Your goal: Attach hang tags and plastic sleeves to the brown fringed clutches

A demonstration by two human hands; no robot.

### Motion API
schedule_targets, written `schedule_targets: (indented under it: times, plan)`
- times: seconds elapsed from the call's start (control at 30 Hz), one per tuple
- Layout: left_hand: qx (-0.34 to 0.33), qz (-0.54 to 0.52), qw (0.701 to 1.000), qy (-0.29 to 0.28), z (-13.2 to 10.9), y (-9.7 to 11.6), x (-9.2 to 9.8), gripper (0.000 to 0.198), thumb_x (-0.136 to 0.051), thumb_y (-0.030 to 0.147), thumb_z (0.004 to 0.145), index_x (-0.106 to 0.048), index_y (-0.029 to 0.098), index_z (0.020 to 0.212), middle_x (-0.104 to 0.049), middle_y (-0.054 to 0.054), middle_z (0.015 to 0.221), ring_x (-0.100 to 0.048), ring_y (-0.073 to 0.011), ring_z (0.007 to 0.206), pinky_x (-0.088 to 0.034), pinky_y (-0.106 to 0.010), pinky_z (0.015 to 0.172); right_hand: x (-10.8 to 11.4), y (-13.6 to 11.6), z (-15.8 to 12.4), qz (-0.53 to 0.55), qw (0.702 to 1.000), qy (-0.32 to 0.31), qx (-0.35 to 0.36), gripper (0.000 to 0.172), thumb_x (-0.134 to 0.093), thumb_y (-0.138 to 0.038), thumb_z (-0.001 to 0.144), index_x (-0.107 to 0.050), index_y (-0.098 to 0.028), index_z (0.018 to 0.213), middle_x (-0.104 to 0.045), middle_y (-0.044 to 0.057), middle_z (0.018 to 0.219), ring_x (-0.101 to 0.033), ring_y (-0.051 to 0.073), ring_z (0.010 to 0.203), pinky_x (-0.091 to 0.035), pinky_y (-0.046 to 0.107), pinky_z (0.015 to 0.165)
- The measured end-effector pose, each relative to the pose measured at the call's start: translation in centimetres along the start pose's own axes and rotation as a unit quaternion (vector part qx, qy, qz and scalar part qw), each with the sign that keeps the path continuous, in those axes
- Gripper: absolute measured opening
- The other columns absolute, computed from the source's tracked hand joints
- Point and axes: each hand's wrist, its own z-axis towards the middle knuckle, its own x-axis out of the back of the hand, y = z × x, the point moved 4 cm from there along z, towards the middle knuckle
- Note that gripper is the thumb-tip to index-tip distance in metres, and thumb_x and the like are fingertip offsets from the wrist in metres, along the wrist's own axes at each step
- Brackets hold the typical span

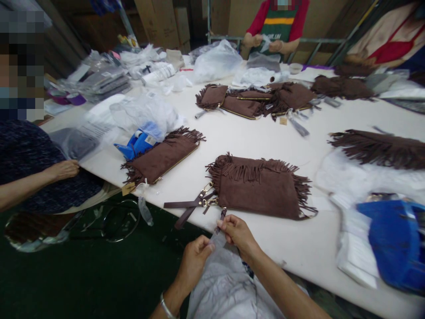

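Dark strap [223,215] is being pinched in the right hand [238,234], the left hand [196,253] pinching a clear sleeve [219,240] just below; both forearms [280,281] are angling inward at the bench's near edge [299,260], where the fringed bag [260,192] is lying.

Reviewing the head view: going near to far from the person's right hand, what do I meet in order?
Right hand → dark-brown, fringed, rectangular suede-like bag → cluster of dark-brown fringed pouches with zips → crumpled white wrapping → co-worker in red sleeves and green apron.
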Motion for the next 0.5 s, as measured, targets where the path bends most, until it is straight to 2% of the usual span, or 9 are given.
schedule_targets:
  times: [0.1, 0.23, 0.37, 0.5]
  plan:
    - [0.040, -0.087, 0.995, -0.005, 0.2, -0.7, -0.7, 0.030, -0.063, 0.044, 0.076, -0.061, 0.015, 0.072, -0.065, -0.002, 0.067, -0.056, -0.0156, 0.061, -0.040, -0.026, 0.061, 0.4, -0.1, 0.0, -0.020, 1.000, 0.000, 0.000, 0.045, -0.073, -0.055, 0.063, -0.047, -0.019, 0.066, -0.054, -0.006, 0.051, -0.029, 0.002, 0.032, -0.017, 0.018, 0.033]
    - [0.074, -0.143, 0.987, 0.004, 0.0, -0.7, -1.3, 0.039, -0.065, 0.053, 0.073, -0.063, 0.014, 0.073, -0.070, -0.006, 0.072, -0.060, -0.0173, 0.063, -0.043, -0.027, 0.062, 1.0, -0.4, 0.2, -0.049, 0.999, -0.007, -0.011, 0.043, -0.071, -0.056, 0.065, -0.049, -0.019, 0.064, -0.043, -0.009, 0.045, -0.028, 0.003, 0.031, -0.016, 0.018, 0.032]
    - [0.097, -0.171, 0.979, 0.052, -0.7, -0.4, -1.6, 0.043, -0.067, 0.056, 0.070, -0.064, 0.014, 0.075, -0.071, -0.008, 0.071, -0.062, -0.0180, 0.063, -0.044, -0.028, 0.063, 1.1, -0.5, 0.1, -0.066, 0.997, -0.015, -0.023, 0.040, -0.070, -0.053, 0.066, -0.050, -0.019, 0.064, -0.042, -0.009, 0.045, -0.027, 0.002, 0.030, -0.016, 0.018, 0.031]
    - [0.092, -0.214, 0.969, 0.083, -1.2, 0.4, -2.2, 0.040, -0.065, 0.052, 0.075, -0.064, 0.014, 0.084, -0.071, -0.008, 0.076, -0.064, -0.0181, 0.069, -0.046, -0.028, 0.068, 0.8, -0.6, 0.0, -0.049, 0.998, -0.018, -0.020, 0.038, -0.069, -0.051, 0.067, -0.049, -0.019, 0.063, -0.040, -0.010, 0.043, -0.027, 0.002, 0.030, -0.015, 0.018, 0.032]
